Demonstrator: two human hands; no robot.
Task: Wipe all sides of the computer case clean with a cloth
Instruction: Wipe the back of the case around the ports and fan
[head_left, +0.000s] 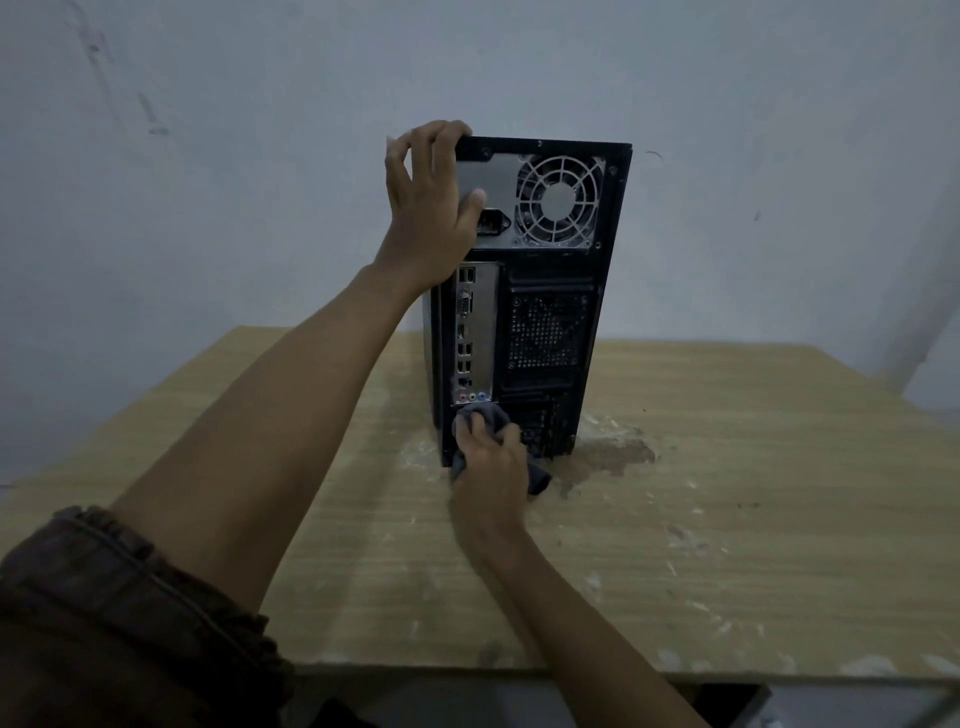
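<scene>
case (545, 322): stands upright on the table (727, 519), toward its far edge by the wall (208, 156), rear panel facing the camera
left hand (431, 208): grips the case's top left corner, fingers curled over the top edge, thumb on the rear beside the socket (491, 224)
right hand (491, 462): fingers closed round the cloth (488, 413), pressing it to the bottom of the rear panel, just under the port plate (470, 332)
risk, snag: the slot covers beside the cloth look thin and sharp-edged; bunched fabric could catch there and tear, or the knuckles could scrape
risk, tip: the box is tall and narrow; a hard low push could rock or slide it toward the wall if the top grip slackens
risk, dirt: the cloth's loose tail trails on the table by the chipped patch (608, 454); it may pick up grit and drag it over the paint, or push dust into the ports
case finish: matt black sheet metal, flat faces, square corners
fan grille (558, 200): pale metal, round rings with spokes
vent (548, 332): black punched mesh, square
cloth feel: dark grey, soft, crumpled
table surface: light wood-grain laminate, scuffed, flaked pale in spots
</scene>
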